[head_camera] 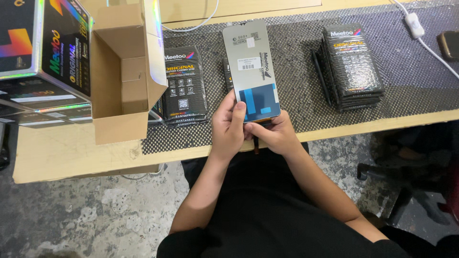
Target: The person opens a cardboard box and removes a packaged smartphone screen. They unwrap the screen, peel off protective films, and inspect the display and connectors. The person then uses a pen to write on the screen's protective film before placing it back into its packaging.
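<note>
phone display panel (252, 67) held upright over the table (71, 148) edge.
pinched at its lower end by left hand (228, 125) and right hand (273, 134), back side up for viewing, ribbon cable (256, 143) hanging free below.

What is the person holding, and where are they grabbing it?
A grey phone screen panel, gripped at its bottom end by both the left hand and right hand.

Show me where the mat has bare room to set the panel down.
Bare mat lies between the held panel and the right stack of black packets, and right of that stack toward the white cable. Crowded on the left: open carton, packets.
</note>
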